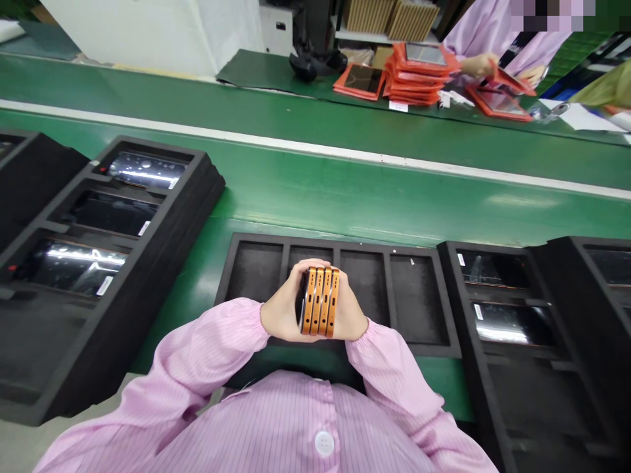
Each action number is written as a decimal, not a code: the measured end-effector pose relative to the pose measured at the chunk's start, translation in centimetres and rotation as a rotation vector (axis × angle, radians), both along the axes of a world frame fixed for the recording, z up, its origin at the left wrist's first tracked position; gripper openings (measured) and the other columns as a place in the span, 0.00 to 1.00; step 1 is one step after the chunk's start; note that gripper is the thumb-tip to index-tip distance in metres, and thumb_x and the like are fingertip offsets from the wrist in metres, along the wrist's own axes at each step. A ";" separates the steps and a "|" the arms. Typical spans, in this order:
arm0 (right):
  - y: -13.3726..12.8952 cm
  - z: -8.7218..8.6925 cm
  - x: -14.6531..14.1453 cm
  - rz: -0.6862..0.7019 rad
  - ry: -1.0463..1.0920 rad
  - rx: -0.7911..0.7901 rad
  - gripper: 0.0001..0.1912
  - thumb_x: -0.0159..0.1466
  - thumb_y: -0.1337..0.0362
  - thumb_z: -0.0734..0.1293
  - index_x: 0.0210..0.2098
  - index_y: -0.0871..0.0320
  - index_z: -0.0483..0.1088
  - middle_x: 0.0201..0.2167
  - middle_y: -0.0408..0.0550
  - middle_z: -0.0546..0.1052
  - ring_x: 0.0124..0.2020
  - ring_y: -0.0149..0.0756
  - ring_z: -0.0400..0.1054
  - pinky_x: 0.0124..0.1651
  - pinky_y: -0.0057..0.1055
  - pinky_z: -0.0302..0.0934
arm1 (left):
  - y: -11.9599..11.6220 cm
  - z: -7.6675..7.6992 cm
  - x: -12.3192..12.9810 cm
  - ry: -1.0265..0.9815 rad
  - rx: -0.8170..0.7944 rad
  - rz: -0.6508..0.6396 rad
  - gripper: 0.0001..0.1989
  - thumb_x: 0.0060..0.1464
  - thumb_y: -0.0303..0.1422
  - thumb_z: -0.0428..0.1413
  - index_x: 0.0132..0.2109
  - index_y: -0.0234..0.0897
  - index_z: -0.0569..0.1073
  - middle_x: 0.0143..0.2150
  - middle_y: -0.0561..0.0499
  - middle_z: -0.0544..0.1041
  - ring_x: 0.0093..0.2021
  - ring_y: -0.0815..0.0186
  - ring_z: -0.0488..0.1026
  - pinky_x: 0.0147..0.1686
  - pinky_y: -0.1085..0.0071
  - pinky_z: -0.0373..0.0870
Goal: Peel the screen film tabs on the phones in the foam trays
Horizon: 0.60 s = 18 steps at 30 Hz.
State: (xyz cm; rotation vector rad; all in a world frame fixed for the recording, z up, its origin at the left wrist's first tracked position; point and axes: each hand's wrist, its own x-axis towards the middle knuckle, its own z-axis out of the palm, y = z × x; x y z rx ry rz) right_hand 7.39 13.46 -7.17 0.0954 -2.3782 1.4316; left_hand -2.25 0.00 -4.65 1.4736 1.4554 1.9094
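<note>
Several smartphones with orange edges stand side by side in a stack between my two hands, their port ends facing me. My left hand wraps the stack from the left, and my right hand closes round it from the right. Both hands hold it above a black foam tray with bare compartments. The fingers on the far side of the phones are mostly hidden.
A stack of foam trays holding phones rises at left; another phone tray stands at right. Across the green bench, a co-worker handles red-wrapped items beside a red pile.
</note>
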 end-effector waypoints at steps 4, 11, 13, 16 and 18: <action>-0.2 0.7 -0.3 -0.010 0.058 -0.014 0.52 0.43 0.53 0.79 0.60 0.50 0.50 0.53 0.56 0.64 0.53 0.53 0.65 0.53 0.52 0.65 | -0.3 0.0 0.1 -0.075 -0.043 0.027 0.51 0.33 0.46 0.70 0.63 0.43 0.56 0.59 0.41 0.61 0.59 0.47 0.64 0.61 0.47 0.63; -0.4 1.4 -0.4 -0.006 0.053 0.049 0.59 0.38 0.53 0.81 0.60 0.49 0.47 0.52 0.55 0.66 0.53 0.54 0.65 0.53 0.53 0.64 | -0.2 -0.7 -0.2 -0.026 -0.024 0.056 0.51 0.33 0.48 0.68 0.63 0.42 0.57 0.59 0.44 0.62 0.58 0.45 0.66 0.59 0.52 0.67; -0.4 1.5 -0.4 0.002 0.063 0.047 0.58 0.39 0.53 0.81 0.60 0.50 0.47 0.53 0.55 0.66 0.53 0.54 0.65 0.55 0.52 0.63 | -0.2 -0.8 -0.2 -0.015 -0.020 0.064 0.51 0.34 0.49 0.68 0.63 0.42 0.57 0.59 0.44 0.63 0.58 0.44 0.66 0.58 0.52 0.67; -0.4 1.6 -0.5 0.004 0.075 0.034 0.56 0.40 0.51 0.81 0.60 0.51 0.48 0.53 0.55 0.66 0.53 0.54 0.65 0.54 0.51 0.63 | -0.3 -0.5 -0.1 -0.036 -0.032 0.057 0.51 0.33 0.48 0.68 0.63 0.42 0.57 0.59 0.43 0.62 0.59 0.45 0.65 0.59 0.52 0.66; -0.3 1.6 -0.6 0.004 0.086 0.033 0.56 0.40 0.50 0.81 0.59 0.51 0.48 0.52 0.55 0.66 0.52 0.53 0.66 0.53 0.50 0.63 | -0.4 -0.2 0.0 -0.056 -0.043 0.045 0.50 0.34 0.46 0.69 0.63 0.43 0.57 0.59 0.43 0.62 0.60 0.45 0.65 0.60 0.52 0.65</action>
